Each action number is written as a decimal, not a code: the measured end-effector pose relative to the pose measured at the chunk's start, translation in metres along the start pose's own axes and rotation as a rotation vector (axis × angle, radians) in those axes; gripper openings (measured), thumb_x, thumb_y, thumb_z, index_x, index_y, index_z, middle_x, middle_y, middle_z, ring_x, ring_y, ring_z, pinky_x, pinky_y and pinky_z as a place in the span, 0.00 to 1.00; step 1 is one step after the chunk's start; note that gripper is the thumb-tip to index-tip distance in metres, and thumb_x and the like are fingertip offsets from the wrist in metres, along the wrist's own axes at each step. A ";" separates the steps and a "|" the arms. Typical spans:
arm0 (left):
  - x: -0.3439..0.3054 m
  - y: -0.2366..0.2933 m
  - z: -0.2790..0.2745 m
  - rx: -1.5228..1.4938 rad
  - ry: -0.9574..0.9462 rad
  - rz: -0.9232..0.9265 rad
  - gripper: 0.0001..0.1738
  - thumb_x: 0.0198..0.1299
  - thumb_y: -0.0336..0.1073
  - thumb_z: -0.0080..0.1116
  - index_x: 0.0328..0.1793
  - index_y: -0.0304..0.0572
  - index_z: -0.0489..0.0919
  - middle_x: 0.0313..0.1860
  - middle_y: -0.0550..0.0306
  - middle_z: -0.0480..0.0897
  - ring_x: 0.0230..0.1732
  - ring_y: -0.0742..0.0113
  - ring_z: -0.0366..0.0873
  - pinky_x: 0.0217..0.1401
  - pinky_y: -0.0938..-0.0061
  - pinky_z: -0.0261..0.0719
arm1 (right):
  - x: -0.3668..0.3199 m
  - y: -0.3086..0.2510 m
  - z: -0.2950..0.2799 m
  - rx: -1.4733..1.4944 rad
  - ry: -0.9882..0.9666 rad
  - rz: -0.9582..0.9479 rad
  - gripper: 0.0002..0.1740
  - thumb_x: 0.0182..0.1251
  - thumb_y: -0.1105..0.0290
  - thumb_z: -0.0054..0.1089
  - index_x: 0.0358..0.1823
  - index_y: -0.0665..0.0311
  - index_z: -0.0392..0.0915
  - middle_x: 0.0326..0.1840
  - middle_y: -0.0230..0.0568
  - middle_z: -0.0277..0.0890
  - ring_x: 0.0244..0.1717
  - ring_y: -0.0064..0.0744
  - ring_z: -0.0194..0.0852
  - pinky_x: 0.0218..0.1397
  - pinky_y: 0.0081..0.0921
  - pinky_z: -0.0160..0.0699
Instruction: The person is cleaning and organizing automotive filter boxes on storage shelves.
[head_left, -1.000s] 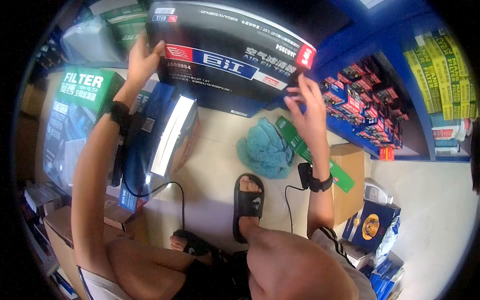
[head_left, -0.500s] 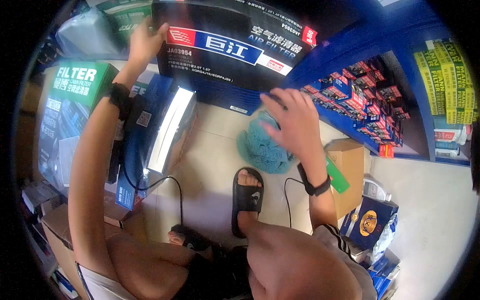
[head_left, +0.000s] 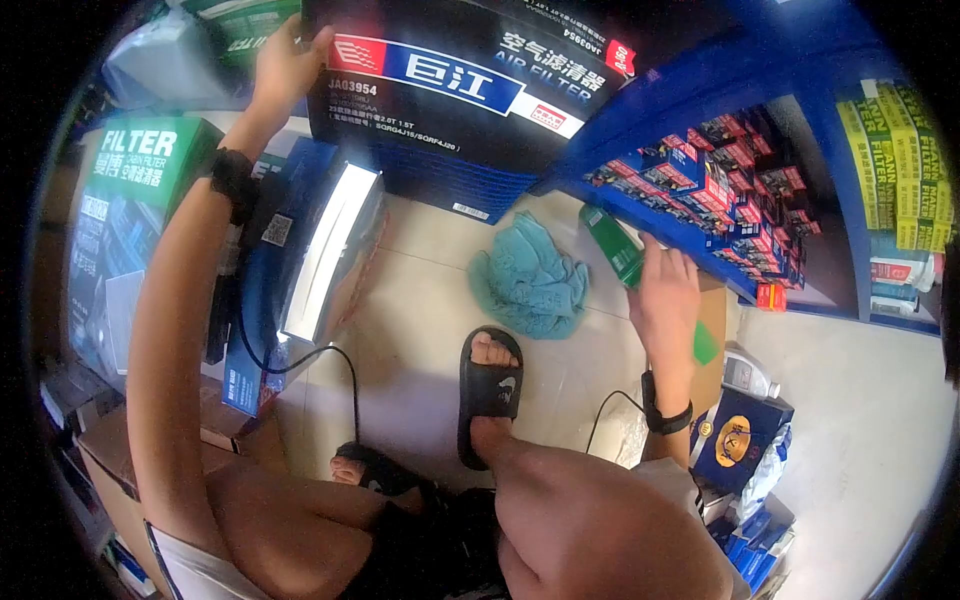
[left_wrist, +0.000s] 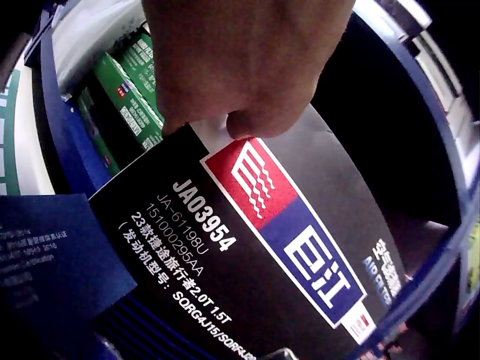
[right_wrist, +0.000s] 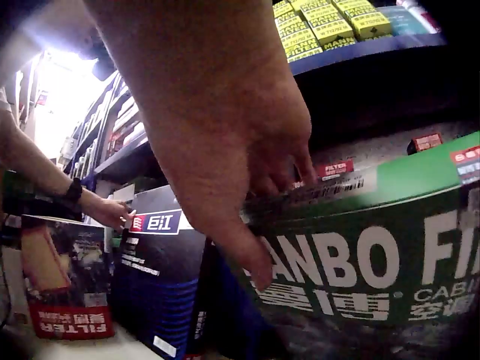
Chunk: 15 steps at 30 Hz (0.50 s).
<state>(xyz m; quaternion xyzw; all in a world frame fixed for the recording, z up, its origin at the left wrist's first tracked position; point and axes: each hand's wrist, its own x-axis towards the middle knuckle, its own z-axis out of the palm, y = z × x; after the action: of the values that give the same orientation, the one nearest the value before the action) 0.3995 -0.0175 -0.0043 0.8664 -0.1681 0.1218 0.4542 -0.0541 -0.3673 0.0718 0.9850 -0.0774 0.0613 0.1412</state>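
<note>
My left hand (head_left: 288,72) grips the upper left edge of a black and blue air filter box (head_left: 400,110), thumb on its printed face. In the left wrist view the hand (left_wrist: 244,71) covers the top edge of that box (left_wrist: 292,300), its other fingers out of sight behind. Over on the right, my right hand (head_left: 666,305) holds a narrow-looking green box (head_left: 610,240). The right wrist view shows the hand (right_wrist: 217,142) with its thumb on the printed front of the green box (right_wrist: 360,262) and its fingers over the top.
A teal cloth (head_left: 530,280) lies on the floor between the boxes. Left stand a green filter box (head_left: 150,190) and a blue box (head_left: 285,230). Shelves with small red boxes (head_left: 735,200) and a cardboard box (head_left: 712,380) are at the right. Cables hang from both wrists.
My right hand has left the area beside the black box, moved right and down, and taken hold of the green box. The black box has tipped more upright, its front now facing me; my left hand stays on it.
</note>
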 end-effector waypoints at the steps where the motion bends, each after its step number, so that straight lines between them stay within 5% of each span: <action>1: 0.001 -0.001 0.002 -0.031 0.000 -0.012 0.36 0.75 0.55 0.68 0.76 0.32 0.78 0.60 0.47 0.90 0.59 0.60 0.89 0.63 0.67 0.83 | -0.001 0.004 -0.001 0.019 -0.015 0.041 0.31 0.56 0.78 0.72 0.65 0.63 0.78 0.48 0.44 0.80 0.57 0.45 0.79 0.69 0.43 0.73; 14: -0.015 0.026 0.008 -0.100 0.042 -0.107 0.39 0.76 0.55 0.67 0.80 0.33 0.74 0.63 0.45 0.88 0.61 0.62 0.86 0.67 0.68 0.81 | 0.065 0.026 -0.019 0.073 0.078 -0.074 0.41 0.52 0.82 0.73 0.72 0.59 0.76 0.64 0.44 0.81 0.68 0.47 0.75 0.74 0.49 0.67; 15: 0.000 -0.013 0.021 -0.065 0.076 -0.018 0.41 0.75 0.58 0.67 0.81 0.34 0.73 0.65 0.43 0.88 0.63 0.60 0.86 0.68 0.67 0.80 | 0.069 0.029 -0.016 0.084 0.092 -0.054 0.42 0.53 0.82 0.73 0.74 0.58 0.75 0.66 0.45 0.80 0.70 0.47 0.75 0.75 0.48 0.66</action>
<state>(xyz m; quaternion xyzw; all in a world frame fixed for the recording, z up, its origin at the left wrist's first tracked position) 0.4057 -0.0278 -0.0252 0.8474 -0.1467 0.1452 0.4893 0.0069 -0.3991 0.1042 0.9880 -0.0416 0.1059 0.1046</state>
